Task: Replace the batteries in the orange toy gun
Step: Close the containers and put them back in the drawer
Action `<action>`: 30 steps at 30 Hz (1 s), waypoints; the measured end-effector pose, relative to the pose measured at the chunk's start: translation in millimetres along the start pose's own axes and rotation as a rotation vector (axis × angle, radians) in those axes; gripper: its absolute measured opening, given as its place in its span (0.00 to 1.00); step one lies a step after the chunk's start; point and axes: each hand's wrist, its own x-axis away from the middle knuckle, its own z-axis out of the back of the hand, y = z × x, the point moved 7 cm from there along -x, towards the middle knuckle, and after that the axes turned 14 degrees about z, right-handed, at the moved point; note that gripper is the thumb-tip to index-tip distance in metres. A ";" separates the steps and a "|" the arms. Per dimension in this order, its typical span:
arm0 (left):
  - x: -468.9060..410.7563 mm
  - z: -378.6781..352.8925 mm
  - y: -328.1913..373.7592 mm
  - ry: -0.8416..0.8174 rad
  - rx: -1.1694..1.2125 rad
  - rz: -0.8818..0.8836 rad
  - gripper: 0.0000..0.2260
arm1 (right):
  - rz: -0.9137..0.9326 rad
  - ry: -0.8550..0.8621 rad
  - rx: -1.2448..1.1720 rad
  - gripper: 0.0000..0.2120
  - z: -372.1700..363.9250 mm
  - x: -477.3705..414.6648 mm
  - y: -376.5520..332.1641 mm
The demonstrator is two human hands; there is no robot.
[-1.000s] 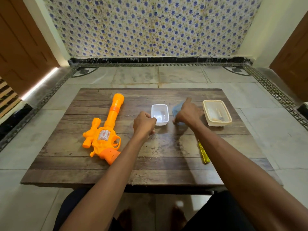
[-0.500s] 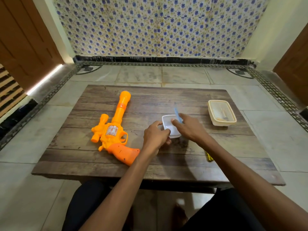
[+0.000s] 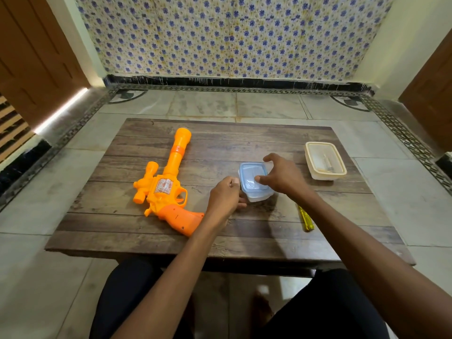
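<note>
Plastic makes up nearly everything here, so most of it should handle light and stiff. Taking the wooden table [image 3: 244,231] as landmark, the orange toy gun [image 3: 168,184] lies flat on its left half, barrel toward the far edge and grip toward the near edge, untouched by either hand. It looks like hollow moulded plastic: light, rigid, a little slippery on its smooth faces. The thick grip [image 3: 182,220] seems the surest place to take hold, and the small marks on it may be screws for a battery cover, though I cannot tell. Near the table's centre sits a small clear container with a blue lid [image 3: 254,181]; it should slide easily on the wood unless steadied. The right hand [image 3: 283,177] is spread over that lid, thumb pressing its top and fingers curled at the far rim, so it holds the lid without being closed into a fist. The left hand [image 3: 226,198] is loosely curled against the container's near left corner, seemingly bracing it; whether it pinches anything I cannot tell. A cream tub [image 3: 325,160] stands open toward the table's far right, its contents unclear. A slim yellow screwdriver [image 3: 305,218] lies near the right front, partly hidden by the forearm.
</note>
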 end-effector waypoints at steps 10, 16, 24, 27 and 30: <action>-18.9 2.2 14.0 -0.014 0.074 0.110 0.16 | -0.021 -0.059 -0.248 0.27 0.7 6.6 3.8; -12.3 -4.8 21.2 -0.075 0.101 0.072 0.31 | -0.044 -0.059 -0.354 0.27 3.9 16.3 5.4; 3.7 -17.2 20.5 -0.114 0.147 0.001 0.30 | -0.084 0.034 -0.374 0.22 6.0 31.2 11.7; 9.6 -19.2 21.6 -0.102 0.109 -0.032 0.31 | -0.126 0.040 -0.399 0.16 4.7 36.0 13.8; 12.3 -20.7 24.3 -0.095 0.120 -0.062 0.26 | -0.149 0.016 -0.443 0.14 5.7 39.3 15.8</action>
